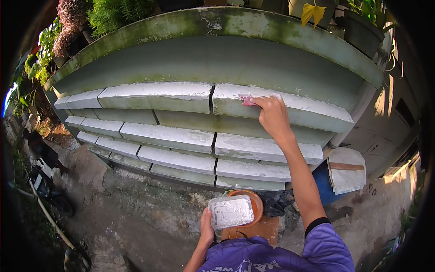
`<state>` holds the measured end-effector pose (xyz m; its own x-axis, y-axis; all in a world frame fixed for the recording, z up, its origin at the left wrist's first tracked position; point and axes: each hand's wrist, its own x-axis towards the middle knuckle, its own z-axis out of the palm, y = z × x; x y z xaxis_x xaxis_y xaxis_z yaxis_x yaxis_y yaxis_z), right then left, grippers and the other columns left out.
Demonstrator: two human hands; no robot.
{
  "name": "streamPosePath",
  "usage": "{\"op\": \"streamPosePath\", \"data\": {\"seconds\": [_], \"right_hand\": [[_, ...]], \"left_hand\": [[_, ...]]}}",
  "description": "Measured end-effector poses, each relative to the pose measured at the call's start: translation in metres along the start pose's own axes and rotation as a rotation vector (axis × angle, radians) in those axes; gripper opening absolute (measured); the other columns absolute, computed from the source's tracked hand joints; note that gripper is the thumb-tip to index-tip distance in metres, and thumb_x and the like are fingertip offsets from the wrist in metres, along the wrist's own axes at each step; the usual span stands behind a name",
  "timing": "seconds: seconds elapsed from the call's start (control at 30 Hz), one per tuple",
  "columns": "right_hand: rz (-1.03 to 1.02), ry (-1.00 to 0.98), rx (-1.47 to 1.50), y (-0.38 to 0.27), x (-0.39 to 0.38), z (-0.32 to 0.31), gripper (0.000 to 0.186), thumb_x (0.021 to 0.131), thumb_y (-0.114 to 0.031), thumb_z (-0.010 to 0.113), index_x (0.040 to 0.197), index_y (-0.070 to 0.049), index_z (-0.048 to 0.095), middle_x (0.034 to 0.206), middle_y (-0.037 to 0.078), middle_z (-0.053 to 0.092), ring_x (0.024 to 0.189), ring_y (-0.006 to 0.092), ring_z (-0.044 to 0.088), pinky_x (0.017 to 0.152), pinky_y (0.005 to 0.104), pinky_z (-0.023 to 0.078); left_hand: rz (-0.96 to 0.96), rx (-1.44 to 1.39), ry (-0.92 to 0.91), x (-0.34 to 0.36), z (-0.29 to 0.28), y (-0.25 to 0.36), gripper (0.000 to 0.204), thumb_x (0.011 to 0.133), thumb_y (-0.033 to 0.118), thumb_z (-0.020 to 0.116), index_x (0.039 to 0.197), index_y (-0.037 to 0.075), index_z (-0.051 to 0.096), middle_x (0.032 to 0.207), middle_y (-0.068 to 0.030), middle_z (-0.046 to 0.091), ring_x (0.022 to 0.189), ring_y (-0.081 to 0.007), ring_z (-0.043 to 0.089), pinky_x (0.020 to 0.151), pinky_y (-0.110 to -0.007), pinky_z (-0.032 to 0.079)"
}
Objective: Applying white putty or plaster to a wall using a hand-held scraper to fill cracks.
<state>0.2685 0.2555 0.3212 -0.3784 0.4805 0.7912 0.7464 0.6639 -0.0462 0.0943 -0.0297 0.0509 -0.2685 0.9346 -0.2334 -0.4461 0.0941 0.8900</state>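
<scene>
My right hand (pixel 272 111) reaches up to the top ledge (pixel 158 90) of a stepped wall, fingers closed on a small pink scraper (pixel 247 100). The scraper rests against the ledge's front edge, just right of a dark vertical gap. White paste coats the upper face of this ledge, while its green-stained front face is only partly white. Lower down, my left hand (pixel 206 226) grips the left side of a shallow plastic tray (pixel 232 211) smeared with white paste. That tray is held over an orange bucket (pixel 258 208), hiding much of it.
White-topped ledges (pixel 176 158) run below the top one. Potted plants (pixel 362 31) line the mossy wall rim (pixel 253 27). A wooden board (pixel 267 226), black plastic (pixel 274 206) and a blue container (pixel 324 177) sit near the wall's foot. A motorbike (pixel 52 192) stands far left.
</scene>
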Motion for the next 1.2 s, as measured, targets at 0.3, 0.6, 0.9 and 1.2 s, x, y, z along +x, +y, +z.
{"op": "streamPosePath", "data": {"seconds": [0.3, 0.6, 0.9, 1.2], "right_hand": [[-0.050, 0.123, 0.004, -0.010, 0.012, 0.003, 0.035, 0.073, 0.011, 0.056, 0.097, -0.005, 0.076, 0.093, 0.013, 0.075, 0.086, 0.0315, 0.067, 0.093, 0.0429, 0.047], [-0.031, 0.117, -0.019, -0.035, -0.012, -0.011, 0.033, 0.075, 0.010, 0.058, 0.099, -0.006, 0.076, 0.096, 0.011, 0.075, 0.086, 0.0286, 0.067, 0.093, 0.0436, 0.047], [-0.079, 0.151, -0.034, -0.022, -0.031, 0.001, 0.037, 0.076, 0.012, 0.056, 0.103, -0.005, 0.074, 0.100, 0.011, 0.075, 0.095, 0.0313, 0.067, 0.096, 0.0464, 0.047], [0.481, 0.321, 0.631, -0.018, -0.002, -0.018, 0.020, 0.086, 0.003, 0.061, 0.105, 0.003, 0.068, 0.081, 0.013, 0.073, 0.066, 0.0140, 0.065, 0.064, 0.0289, 0.050]], "left_hand": [[0.000, -0.004, 0.012, 0.000, -0.008, -0.001, 0.046, 0.108, 0.036, 0.040, 0.132, 0.000, 0.055, 0.121, -0.0077, 0.062, 0.112, -0.0151, 0.055, 0.101, -0.031, 0.041], [-0.003, -0.034, 0.050, -0.001, -0.017, -0.005, 0.049, 0.108, 0.038, 0.041, 0.135, 0.000, 0.054, 0.126, -0.0090, 0.060, 0.116, -0.0164, 0.054, 0.103, -0.031, 0.040], [0.007, 0.013, 0.023, 0.002, -0.017, -0.004, 0.049, 0.107, 0.038, 0.041, 0.134, -0.001, 0.055, 0.124, -0.0089, 0.061, 0.114, -0.0163, 0.054, 0.102, -0.032, 0.040], [0.002, -0.004, 0.039, 0.005, -0.014, -0.007, 0.049, 0.107, 0.038, 0.041, 0.133, -0.001, 0.056, 0.123, -0.0087, 0.061, 0.114, -0.0160, 0.054, 0.102, -0.031, 0.040]]}}
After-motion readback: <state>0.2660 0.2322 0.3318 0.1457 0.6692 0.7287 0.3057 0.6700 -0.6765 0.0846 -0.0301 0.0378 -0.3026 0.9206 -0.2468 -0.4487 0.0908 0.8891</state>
